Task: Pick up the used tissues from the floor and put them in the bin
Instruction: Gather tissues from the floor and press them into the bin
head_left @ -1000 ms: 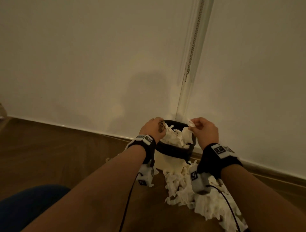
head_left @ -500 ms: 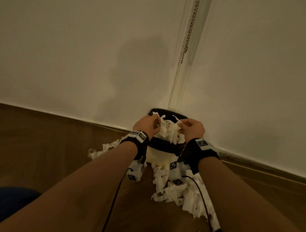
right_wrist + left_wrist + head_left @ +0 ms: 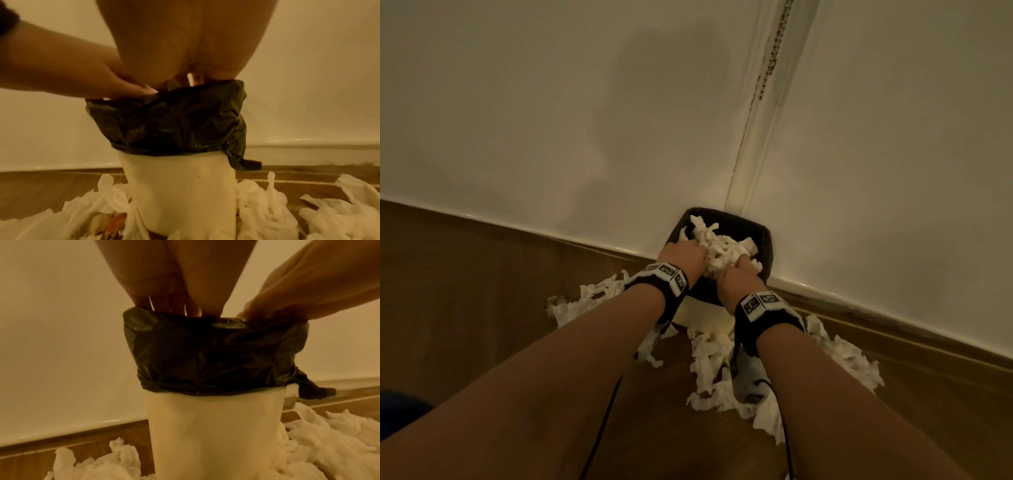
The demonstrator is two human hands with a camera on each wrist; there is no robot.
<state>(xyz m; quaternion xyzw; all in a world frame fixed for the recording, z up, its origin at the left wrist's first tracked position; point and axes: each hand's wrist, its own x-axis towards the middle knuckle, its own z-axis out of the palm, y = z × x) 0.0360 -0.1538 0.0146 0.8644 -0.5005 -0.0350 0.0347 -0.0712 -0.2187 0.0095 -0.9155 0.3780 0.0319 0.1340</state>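
Note:
A white bin (image 3: 705,313) with a black liner (image 3: 766,246) stands in the corner of the room. White tissues (image 3: 722,250) are heaped in its mouth. My left hand (image 3: 683,257) and right hand (image 3: 739,275) are side by side on that heap and press into it. In the left wrist view the left hand (image 3: 172,301) reaches straight down behind the liner (image 3: 216,353), fingertips hidden. The right hand (image 3: 185,56) does the same in the right wrist view. More tissues (image 3: 710,370) lie on the floor around the bin (image 3: 180,186).
Two pale walls meet behind the bin, with a bead chain (image 3: 770,61) hanging in the corner. Floor tissues spread left (image 3: 585,301) and right (image 3: 849,359) over the wooden floor (image 3: 465,291). A dark blue shape (image 3: 400,411) sits at the lower left.
Both hands came together over the bin and moved down into the heap of tissues. The head view tilted down and closer to the bin.

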